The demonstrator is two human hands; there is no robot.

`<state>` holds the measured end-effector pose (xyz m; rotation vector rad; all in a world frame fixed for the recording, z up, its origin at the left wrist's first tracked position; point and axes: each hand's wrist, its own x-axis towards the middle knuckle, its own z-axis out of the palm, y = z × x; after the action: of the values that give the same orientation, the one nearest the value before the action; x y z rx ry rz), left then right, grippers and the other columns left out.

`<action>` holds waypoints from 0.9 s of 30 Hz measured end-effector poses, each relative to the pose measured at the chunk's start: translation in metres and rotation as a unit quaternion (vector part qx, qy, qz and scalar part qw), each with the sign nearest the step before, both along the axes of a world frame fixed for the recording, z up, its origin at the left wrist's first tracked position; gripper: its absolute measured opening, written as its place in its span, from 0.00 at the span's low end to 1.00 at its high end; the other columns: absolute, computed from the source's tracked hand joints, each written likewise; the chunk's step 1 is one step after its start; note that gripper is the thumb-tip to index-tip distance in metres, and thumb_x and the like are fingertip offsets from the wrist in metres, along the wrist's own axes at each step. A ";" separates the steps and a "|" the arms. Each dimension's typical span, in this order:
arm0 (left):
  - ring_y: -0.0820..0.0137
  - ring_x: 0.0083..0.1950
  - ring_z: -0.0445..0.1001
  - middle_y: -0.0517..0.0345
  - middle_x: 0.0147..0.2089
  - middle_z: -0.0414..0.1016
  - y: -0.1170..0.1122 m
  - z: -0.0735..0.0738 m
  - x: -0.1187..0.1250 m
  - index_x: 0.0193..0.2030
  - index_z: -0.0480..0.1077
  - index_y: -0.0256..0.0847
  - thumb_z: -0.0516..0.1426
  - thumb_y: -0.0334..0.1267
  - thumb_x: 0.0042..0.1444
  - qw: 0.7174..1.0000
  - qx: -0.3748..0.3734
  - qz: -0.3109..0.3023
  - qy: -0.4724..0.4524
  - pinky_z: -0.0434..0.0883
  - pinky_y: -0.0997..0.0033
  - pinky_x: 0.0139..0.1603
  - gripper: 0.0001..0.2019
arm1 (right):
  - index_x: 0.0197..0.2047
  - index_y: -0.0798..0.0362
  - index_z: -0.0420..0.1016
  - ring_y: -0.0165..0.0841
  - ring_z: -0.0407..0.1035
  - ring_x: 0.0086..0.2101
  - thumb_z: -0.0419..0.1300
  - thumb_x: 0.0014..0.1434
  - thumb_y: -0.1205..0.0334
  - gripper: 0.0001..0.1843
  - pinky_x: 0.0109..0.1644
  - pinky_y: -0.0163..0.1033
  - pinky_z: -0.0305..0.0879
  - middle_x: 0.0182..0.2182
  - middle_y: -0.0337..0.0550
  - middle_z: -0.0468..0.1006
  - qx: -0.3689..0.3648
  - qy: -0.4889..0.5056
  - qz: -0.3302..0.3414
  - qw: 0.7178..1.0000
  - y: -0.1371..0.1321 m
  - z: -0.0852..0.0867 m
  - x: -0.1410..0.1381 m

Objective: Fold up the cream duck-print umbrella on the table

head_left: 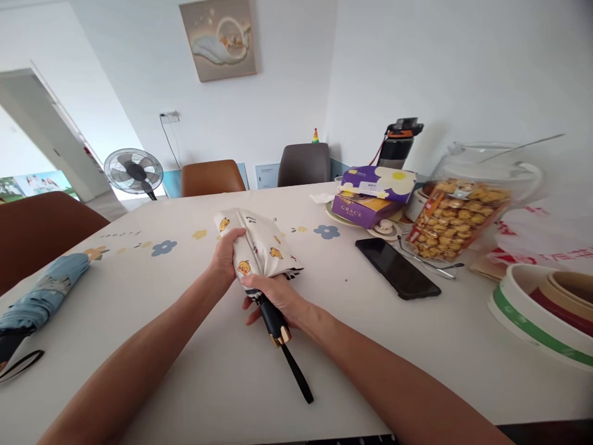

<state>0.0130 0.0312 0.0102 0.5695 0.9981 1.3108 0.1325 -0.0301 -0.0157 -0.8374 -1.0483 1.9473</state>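
Note:
A white folding umbrella (pixel 259 238) with yellow cartoon prints lies at an angle over the table, its canopy folded but partly loose on the right side. My left hand (pixel 227 250) grips the canopy from the left, thumb on top. Lower down, my right hand (pixel 275 293) closes around the canopy's base just above the handle, with fingers showing beneath. The black handle (pixel 274 318) ends in a gold-toned tip, and a black wrist strap hangs from it toward me.
A furled blue umbrella (pixel 46 290) lies at the left. On the right are a black phone (pixel 398 269), glasses (pixel 428 262), purple boxes (pixel 359 209), a snack jar (pixel 463 210), a dark bottle (pixel 396 145) and tape rolls (pixel 532 315). Chairs (pixel 210 176) stand behind the white table (pixel 185 377).

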 end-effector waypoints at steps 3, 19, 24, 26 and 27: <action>0.59 0.33 0.76 0.50 0.31 0.76 0.000 0.000 -0.003 0.42 0.70 0.36 0.59 0.39 0.44 1.000 0.007 0.004 -0.010 0.75 0.57 0.37 0.17 | 0.44 0.53 0.68 0.35 0.71 0.30 0.65 0.45 0.58 0.23 0.23 0.43 0.73 0.37 0.45 0.68 0.012 0.015 -0.014 1.000 -0.002 0.000 -0.002; 0.62 0.34 0.76 0.48 0.32 0.77 0.028 -0.020 -0.033 0.38 0.71 0.35 0.64 0.40 0.40 0.994 -0.040 0.069 0.069 0.75 0.63 0.39 0.18 | 0.38 0.55 0.62 0.26 0.58 0.12 0.61 0.47 0.61 0.15 0.13 0.33 0.62 0.14 0.31 0.63 -0.078 -0.106 0.003 0.991 -0.011 -0.007 -0.015; 0.61 0.34 0.75 0.46 0.32 0.76 0.033 -0.019 -0.042 0.37 0.71 0.34 0.67 0.38 0.36 0.995 -0.047 0.052 0.072 0.74 0.63 0.39 0.19 | 0.35 0.55 0.63 0.26 0.58 0.11 0.60 0.48 0.62 0.12 0.14 0.35 0.64 0.13 0.32 0.64 -0.055 -0.174 0.023 0.983 -0.014 -0.009 -0.015; 0.62 0.32 0.75 0.48 0.29 0.76 0.034 -0.019 -0.042 0.37 0.71 0.34 0.66 0.34 0.37 0.995 -0.064 0.055 0.045 0.74 0.62 0.39 0.17 | 0.35 0.56 0.64 0.27 0.60 0.12 0.61 0.48 0.61 0.12 0.15 0.35 0.65 0.14 0.33 0.65 -0.057 -0.176 0.032 0.982 -0.014 -0.008 -0.013; 0.62 0.31 0.75 0.49 0.28 0.75 0.035 -0.019 -0.043 0.37 0.70 0.34 0.65 0.32 0.37 0.995 -0.069 0.060 0.034 0.74 0.62 0.38 0.17 | 0.34 0.57 0.64 0.27 0.61 0.13 0.61 0.48 0.60 0.13 0.15 0.36 0.66 0.15 0.34 0.65 -0.063 -0.168 0.041 0.983 -0.013 -0.008 -0.012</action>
<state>-0.0296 0.0666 -0.0084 0.4558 1.1848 1.3231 0.1203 -0.0435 -0.0233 -1.2444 -1.1772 2.0009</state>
